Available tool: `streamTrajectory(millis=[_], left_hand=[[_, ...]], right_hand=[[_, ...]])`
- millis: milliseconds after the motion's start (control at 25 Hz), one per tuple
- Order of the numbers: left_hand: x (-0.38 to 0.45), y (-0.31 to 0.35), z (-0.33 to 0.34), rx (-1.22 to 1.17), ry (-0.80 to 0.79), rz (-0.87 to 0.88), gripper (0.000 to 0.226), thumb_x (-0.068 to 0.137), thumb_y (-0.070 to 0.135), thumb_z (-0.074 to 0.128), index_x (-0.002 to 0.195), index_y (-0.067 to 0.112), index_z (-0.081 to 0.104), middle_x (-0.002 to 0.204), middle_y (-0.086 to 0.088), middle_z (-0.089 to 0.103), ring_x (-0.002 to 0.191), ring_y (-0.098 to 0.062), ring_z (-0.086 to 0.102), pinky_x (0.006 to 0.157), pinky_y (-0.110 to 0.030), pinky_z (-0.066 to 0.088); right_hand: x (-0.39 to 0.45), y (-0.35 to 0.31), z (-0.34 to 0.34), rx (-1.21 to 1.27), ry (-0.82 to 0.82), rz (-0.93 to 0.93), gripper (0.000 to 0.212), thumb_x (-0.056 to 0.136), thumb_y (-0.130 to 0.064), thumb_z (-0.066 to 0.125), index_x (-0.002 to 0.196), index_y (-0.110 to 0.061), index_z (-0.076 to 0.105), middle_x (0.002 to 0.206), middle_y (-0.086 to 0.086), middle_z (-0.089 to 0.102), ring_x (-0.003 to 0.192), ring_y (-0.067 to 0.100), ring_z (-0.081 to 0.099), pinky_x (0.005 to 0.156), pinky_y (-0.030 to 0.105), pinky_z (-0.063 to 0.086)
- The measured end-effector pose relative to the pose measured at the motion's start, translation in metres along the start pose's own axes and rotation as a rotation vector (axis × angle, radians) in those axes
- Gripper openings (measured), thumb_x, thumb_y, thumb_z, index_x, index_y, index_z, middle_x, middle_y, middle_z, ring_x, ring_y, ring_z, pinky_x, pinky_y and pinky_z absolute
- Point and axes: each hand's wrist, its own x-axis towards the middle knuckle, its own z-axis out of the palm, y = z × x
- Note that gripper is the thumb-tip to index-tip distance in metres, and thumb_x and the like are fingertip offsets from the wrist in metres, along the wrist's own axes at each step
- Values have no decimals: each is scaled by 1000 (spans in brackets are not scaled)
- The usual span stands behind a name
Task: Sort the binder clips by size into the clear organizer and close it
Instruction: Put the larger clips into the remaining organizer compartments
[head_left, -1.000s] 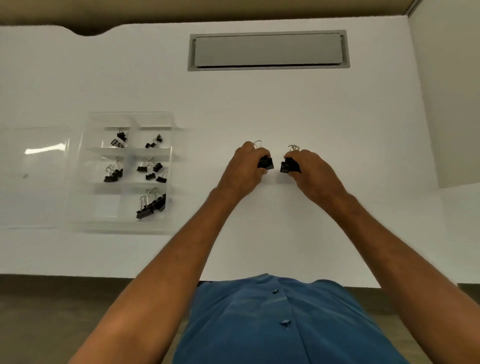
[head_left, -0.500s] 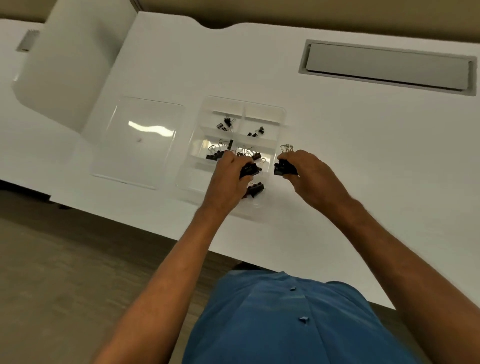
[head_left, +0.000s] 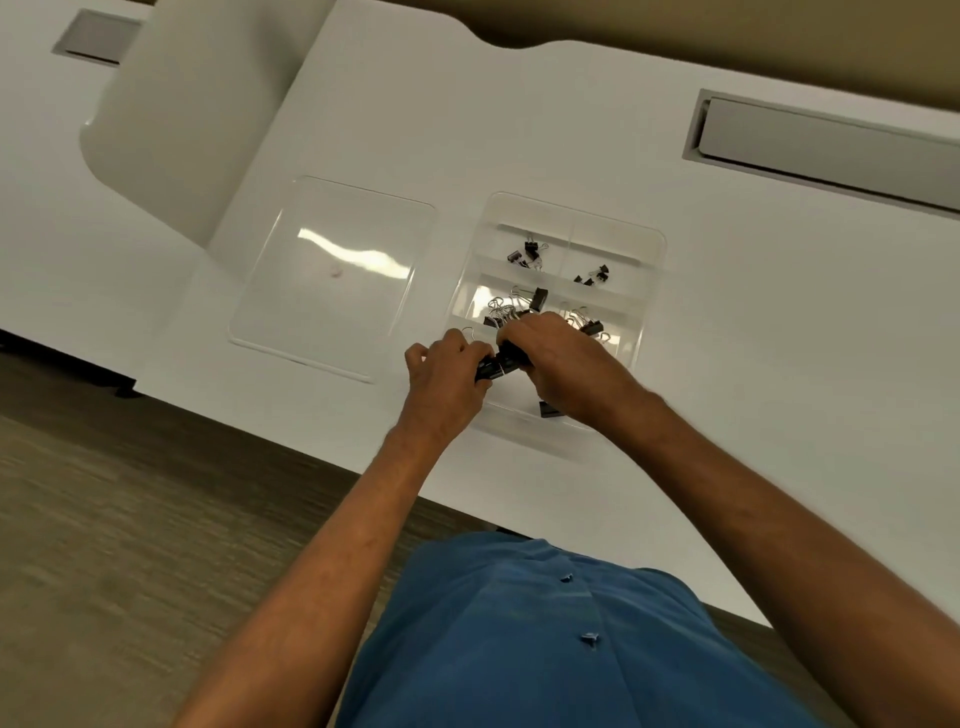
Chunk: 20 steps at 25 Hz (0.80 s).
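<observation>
both my hands are over the near-left part of the clear plastic organizer tray (head_left: 655, 244), which sits open on the white table (head_left: 727, 338). my left hand (head_left: 447, 382) has its fingers curled round a black binder clip (head_left: 485, 370); the clip sticks out of the grip toward the right, its long axis roughly level, tipped slightly up to the right. a silver wire loop (head_left: 469, 331) shows above the left knuckles. my right hand (head_left: 563, 366) is curled on a second black clip (head_left: 511, 358) just beside the first, the two clip bodies touching or nearly so, between the fingertips of both hands. i can't tell whether the clips sit in the compartment or hang above its floor.

far-left compartment holds small black clips (head_left: 527, 254), far-right holds a few tiny black clips (head_left: 592, 275). middle-left has a heap of medium black clips with silver handles (head_left: 511, 309), one standing more upright at its far edge. middle-right has more clips (head_left: 587, 322), partly hidden by my right hand. a black clip corner (head_left: 550, 409) peeks out under my right wrist in the near compartment.

the flat clear plastic lid (head_left: 332, 275) lies on the table left of the tray, apart from it, with a glare streak on it. a grey recessed cable hatch (head_left: 831, 145) sits far right on the table. my blue buttoned shirt (head_left: 545, 639) fills the bottom.
</observation>
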Motion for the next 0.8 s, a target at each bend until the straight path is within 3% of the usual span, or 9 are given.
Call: streamTrajectory(millis=[160,280,400,600,800], left_hand=[[6,-5,0,-39,-34,21,34,90,31,71,121,25,60,113,-2,56,105,-21,57,102,-39,27],[6,-13,-2,-75,-3,47,44,86,37,74,125,23,58,116,-3,57,109,-21,54,98,-38,33],[0,-22,-3,-162,76,87,48,84,29,77,127,17,58,120,-6,55,111,-22,50,93,-36,45],[-3,-35,0,-266,106,60,54,86,22,75,134,15,52,136,-8,44,121,-23,40,93,-31,50],[-3,-42,2,-268,88,69,55,87,22,74,137,18,50,141,-6,40,125,-22,38,95,-35,52]], right_hand=[[13,-1,14,-20,-52,-53,40,86,6,66,115,-20,57,99,-3,57,89,15,48,67,33,50],[17,-1,20,-56,-78,-53,45,82,9,68,117,-18,57,99,-1,56,90,17,50,59,29,44],[20,-2,24,-95,-104,-97,49,79,11,69,117,-17,57,99,2,59,89,21,53,57,28,37],[27,-12,32,-134,-154,-195,48,76,8,73,116,-15,63,103,7,67,91,26,59,71,38,54],[30,-17,32,-98,-128,-174,45,82,3,67,123,-13,59,113,8,62,97,24,57,74,35,54]])
